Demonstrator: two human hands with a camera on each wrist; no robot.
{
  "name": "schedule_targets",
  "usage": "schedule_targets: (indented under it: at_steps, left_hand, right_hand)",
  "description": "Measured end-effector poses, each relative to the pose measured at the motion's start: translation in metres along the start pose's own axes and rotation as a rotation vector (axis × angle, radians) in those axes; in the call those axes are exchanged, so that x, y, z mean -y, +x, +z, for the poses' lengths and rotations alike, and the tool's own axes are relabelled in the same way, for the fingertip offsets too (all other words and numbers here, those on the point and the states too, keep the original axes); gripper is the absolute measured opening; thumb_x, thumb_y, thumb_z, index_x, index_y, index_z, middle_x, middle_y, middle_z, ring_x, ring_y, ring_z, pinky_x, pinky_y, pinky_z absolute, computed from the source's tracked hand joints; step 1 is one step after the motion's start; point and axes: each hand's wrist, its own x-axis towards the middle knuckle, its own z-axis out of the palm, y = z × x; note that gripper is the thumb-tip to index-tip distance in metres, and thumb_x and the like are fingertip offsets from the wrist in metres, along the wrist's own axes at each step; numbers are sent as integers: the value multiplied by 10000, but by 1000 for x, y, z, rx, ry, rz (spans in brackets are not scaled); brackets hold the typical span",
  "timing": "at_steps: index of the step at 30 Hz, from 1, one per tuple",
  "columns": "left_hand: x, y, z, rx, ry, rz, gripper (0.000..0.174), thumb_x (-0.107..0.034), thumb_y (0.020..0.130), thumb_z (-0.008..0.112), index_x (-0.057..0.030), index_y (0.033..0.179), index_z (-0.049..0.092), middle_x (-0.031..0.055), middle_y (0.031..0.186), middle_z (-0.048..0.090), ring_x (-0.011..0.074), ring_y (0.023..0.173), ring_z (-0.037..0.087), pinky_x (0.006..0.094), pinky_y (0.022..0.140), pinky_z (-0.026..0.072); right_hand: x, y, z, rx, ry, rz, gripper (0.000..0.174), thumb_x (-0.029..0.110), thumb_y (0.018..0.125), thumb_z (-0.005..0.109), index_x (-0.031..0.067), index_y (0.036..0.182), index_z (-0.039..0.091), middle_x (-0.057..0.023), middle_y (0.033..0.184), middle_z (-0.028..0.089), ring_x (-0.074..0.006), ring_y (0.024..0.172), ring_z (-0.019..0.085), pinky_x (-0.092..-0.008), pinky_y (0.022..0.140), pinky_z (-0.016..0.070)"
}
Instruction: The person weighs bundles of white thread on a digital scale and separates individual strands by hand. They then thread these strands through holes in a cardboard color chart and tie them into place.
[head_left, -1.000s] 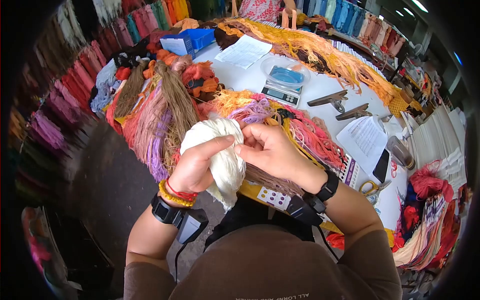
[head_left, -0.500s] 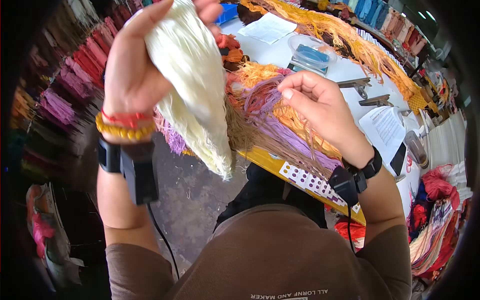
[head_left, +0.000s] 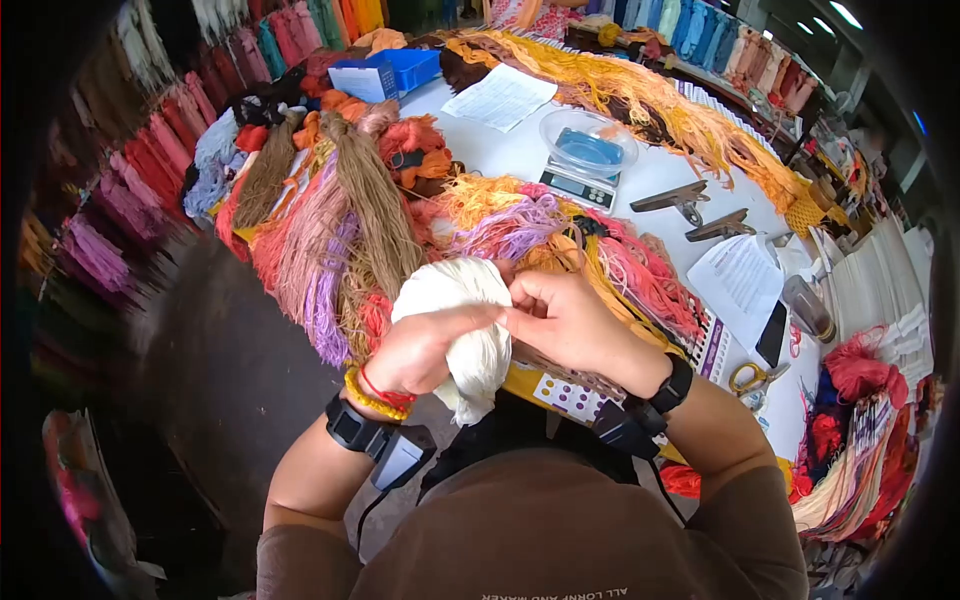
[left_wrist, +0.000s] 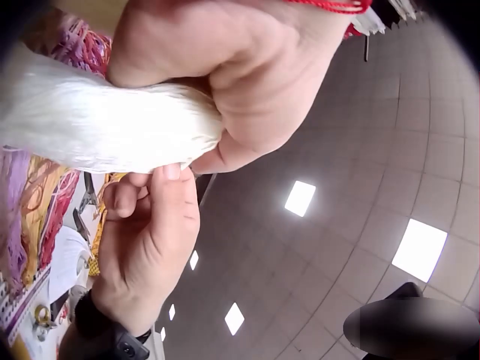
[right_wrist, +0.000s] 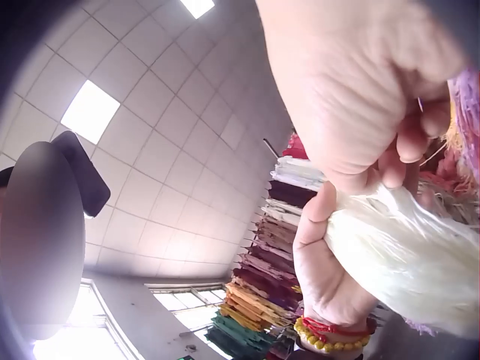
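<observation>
A skein of white thread [head_left: 475, 355] hangs in front of my body, over the table's near edge. My left hand [head_left: 410, 355] grips it with the thumb laid across its upper side. At that thumb's tip, the thumb and fingertips of my right hand [head_left: 565, 315] pinch the skein's edge. The left wrist view shows the right hand [left_wrist: 150, 232] right up against the white thread [left_wrist: 112, 127]. Fine loose strands stretch by the right fingers in the right wrist view, close to the left thumb [right_wrist: 321, 206].
Multicoloured skeins [head_left: 340, 220] cover the table's left part, with purple and orange bundles [head_left: 520, 220] beyond my hands. A digital scale [head_left: 580, 185] with a clear bowl, two metal clamps [head_left: 670, 200], paper sheets [head_left: 740, 280] and scissors [head_left: 750, 378] lie farther right. Hanging yarn [head_left: 160, 150] lines the left side.
Half a second ago the left hand held the skein raised at the upper left, apart from the right hand. It has come down, and the right fingers are back on the white thread.
</observation>
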Motion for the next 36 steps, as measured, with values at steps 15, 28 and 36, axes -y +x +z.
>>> schedule_targets:
  at_steps: [15,28,36]
  left_hand:
    - [8,14,-4,49,-116,-26,230,-28,767,515,32,987,544,45,807,580,98,709,522,251,634,423]
    - [-45,-95,-114,-313,-491,374,242,-230,955,357,-87,794,467,-66,527,281,33,401,269,205,503,337]
    - [-49,-170,-247,-782,-223,451,196,-220,915,479,-97,763,466,-84,529,300,-4,417,220,164,358,186]
  right_hand:
    - [-18,-4,-14,123,424,224,187,211,887,536,28,847,538,9,685,525,-43,534,455,-212,467,351]
    - [24,-43,-136,-353,-391,-47,309,254,920,432,-20,886,570,-131,658,541,-212,599,503,-312,585,430]
    - [-2,-73,-253,-721,-915,296,369,316,916,413,14,870,619,-186,704,607,-342,678,586,-390,632,456]
